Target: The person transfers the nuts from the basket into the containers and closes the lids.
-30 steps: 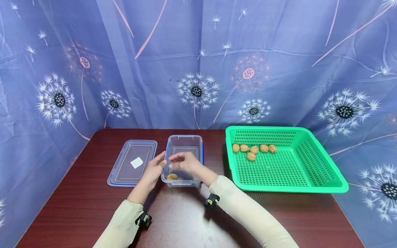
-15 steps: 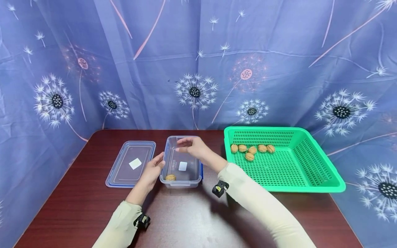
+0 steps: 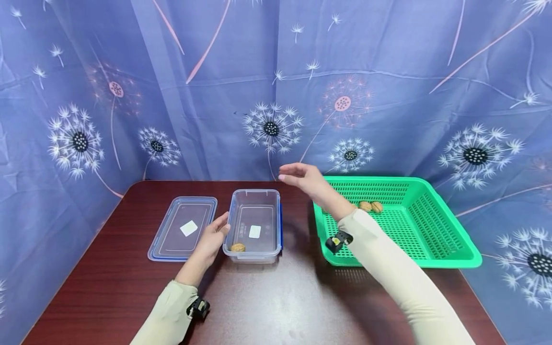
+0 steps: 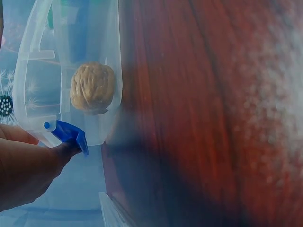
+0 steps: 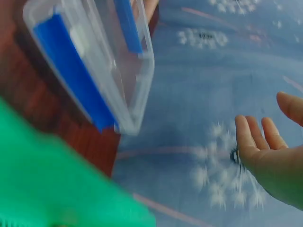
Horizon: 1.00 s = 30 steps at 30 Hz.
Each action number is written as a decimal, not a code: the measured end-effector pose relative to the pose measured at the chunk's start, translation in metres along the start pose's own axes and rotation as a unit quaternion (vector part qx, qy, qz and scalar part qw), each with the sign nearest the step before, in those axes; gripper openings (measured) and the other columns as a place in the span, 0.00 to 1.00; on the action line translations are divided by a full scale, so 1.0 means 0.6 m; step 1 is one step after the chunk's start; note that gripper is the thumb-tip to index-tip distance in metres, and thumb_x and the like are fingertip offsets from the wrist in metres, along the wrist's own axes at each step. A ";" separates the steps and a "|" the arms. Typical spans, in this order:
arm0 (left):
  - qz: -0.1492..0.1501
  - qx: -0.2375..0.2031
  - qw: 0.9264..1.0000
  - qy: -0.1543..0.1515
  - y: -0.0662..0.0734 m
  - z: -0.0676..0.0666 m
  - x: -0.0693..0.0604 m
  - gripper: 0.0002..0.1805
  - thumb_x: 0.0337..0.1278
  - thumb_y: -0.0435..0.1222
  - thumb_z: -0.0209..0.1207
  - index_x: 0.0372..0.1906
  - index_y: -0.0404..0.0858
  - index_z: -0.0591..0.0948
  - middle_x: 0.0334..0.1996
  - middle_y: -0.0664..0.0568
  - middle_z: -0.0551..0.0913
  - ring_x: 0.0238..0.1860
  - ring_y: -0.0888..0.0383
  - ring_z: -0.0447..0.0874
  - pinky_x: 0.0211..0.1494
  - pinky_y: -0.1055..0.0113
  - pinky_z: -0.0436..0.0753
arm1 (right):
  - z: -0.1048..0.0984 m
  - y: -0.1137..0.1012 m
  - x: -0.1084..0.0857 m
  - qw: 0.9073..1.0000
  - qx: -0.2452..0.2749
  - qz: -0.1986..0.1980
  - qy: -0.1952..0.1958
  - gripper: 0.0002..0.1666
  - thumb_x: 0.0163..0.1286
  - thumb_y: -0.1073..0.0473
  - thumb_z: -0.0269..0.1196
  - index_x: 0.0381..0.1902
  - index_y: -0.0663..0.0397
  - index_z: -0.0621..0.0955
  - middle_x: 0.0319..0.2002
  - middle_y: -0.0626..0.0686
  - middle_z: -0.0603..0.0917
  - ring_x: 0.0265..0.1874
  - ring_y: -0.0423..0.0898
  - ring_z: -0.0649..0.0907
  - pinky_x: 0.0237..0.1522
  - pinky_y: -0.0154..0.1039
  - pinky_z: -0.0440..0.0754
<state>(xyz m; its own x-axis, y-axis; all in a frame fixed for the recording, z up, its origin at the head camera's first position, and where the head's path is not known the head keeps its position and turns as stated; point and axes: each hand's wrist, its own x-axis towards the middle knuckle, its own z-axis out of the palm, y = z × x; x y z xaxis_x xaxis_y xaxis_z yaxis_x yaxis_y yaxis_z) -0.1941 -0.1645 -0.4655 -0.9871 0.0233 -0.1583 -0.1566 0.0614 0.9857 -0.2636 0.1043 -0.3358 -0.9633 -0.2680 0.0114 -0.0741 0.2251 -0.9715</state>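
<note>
A clear plastic food container point(image 3: 254, 211) with blue latches stands mid-table, and one walnut point(image 3: 237, 247) lies in its near left corner. My left hand point(image 3: 210, 243) rests its fairly straight fingers and thumb against the container's left side, at the blue latch point(image 4: 71, 135) seen in the left wrist view. Raised above the gap between container and green basket point(image 3: 431, 258), my right hand point(image 3: 308, 181) has extended fingers and holds nothing. Two walnuts point(image 3: 377, 207) show plainly inside the basket. My right forearm hides most of the others.
To the left of the container lies its clear lid point(image 3: 174, 235), with a white square label point(image 3: 188, 228) on it. All stand on a dark red-brown table point(image 3: 108, 287). A blue dandelion-print curtain point(image 3: 207, 120) hangs close behind and at both sides.
My right hand has risen out from over the container and swung right toward the basket, its forearm now crossing the basket's left side. The left hand and the walnut in the container stay put.
</note>
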 end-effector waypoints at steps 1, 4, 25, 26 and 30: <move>0.003 -0.001 1.000 0.000 0.001 0.000 0.000 0.27 0.71 0.27 0.42 0.72 0.27 0.56 0.71 0.30 0.54 0.73 0.40 0.48 0.75 0.48 0.48 | -0.013 0.000 0.000 1.000 0.004 -0.001 0.003 0.24 0.65 0.59 0.66 0.58 0.60 0.77 0.55 0.60 0.81 0.53 0.50 0.80 0.62 0.44 0.72; 0.006 -0.003 1.000 0.000 0.002 0.000 0.000 0.27 0.71 0.26 0.42 0.72 0.26 0.56 0.71 0.30 0.54 0.73 0.40 0.48 0.75 0.48 0.48 | -0.055 0.004 -0.002 1.000 0.022 -0.003 0.009 0.26 0.66 0.58 0.65 0.60 0.60 0.76 0.58 0.61 0.78 0.55 0.52 0.78 0.65 0.46 0.70; 0.002 -0.006 1.000 -0.002 -0.001 0.001 0.001 0.27 0.71 0.27 0.42 0.72 0.27 0.56 0.71 0.32 0.55 0.73 0.41 0.49 0.75 0.49 0.48 | -0.272 0.086 -0.039 0.985 0.147 0.050 0.080 0.27 0.66 0.55 0.65 0.62 0.53 0.75 0.51 0.44 0.83 0.52 0.38 0.80 0.58 0.31 0.75; 0.001 -0.007 1.000 -0.002 -0.001 0.000 0.001 0.27 0.71 0.27 0.42 0.72 0.27 0.56 0.71 0.32 0.55 0.73 0.41 0.49 0.75 0.49 0.48 | -0.280 0.094 -0.040 0.983 0.158 0.050 0.080 0.24 0.66 0.56 0.65 0.59 0.52 0.77 0.49 0.43 0.84 0.51 0.38 0.81 0.59 0.32 0.75; -0.002 -0.008 1.000 -0.002 -0.001 -0.001 0.001 0.27 0.71 0.27 0.42 0.72 0.28 0.56 0.72 0.32 0.55 0.73 0.42 0.48 0.75 0.49 0.48 | -0.307 0.122 -0.044 0.978 0.184 0.060 0.078 0.14 0.66 0.57 0.64 0.50 0.45 0.83 0.45 0.42 0.86 0.49 0.38 0.82 0.58 0.33 0.76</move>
<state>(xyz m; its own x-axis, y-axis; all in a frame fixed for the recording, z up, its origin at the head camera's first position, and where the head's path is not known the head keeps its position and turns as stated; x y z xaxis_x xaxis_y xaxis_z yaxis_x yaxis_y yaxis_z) -0.1947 -0.1650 -0.4664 -0.9865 0.0261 -0.1618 -0.1606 0.0454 0.9860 -0.2911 0.3006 -0.3635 -0.9892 -0.1084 -0.0988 0.1110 -0.1131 -0.9874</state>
